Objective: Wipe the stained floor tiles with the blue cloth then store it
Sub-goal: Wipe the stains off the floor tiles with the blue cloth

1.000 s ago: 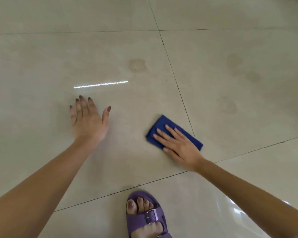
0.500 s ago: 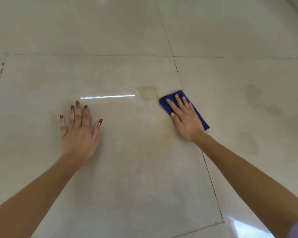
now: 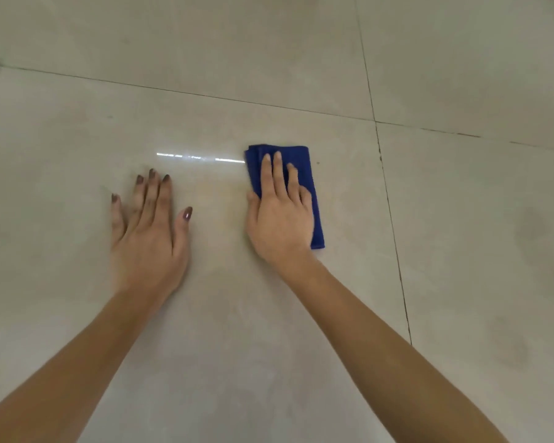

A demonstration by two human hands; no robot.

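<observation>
right hand is pressed flat on the folded blue cloth, fingers straight and close together, not gripping it, just pinning it to the floor so palm weight goes into the scrub. the cloth sits on the big middle tile, a bit left of the grout line, with its far edge poking out past the fingertips. left hand is open and flat on the bare tile, holding nothing, looks like it's there purely as a prop so she can lean forward. there's a faint yellowish smear between the two hands, and a darker stain on the tile to the right, well apart from the cloth. so i'd say wiping is mid-way and storing is a while off.
</observation>
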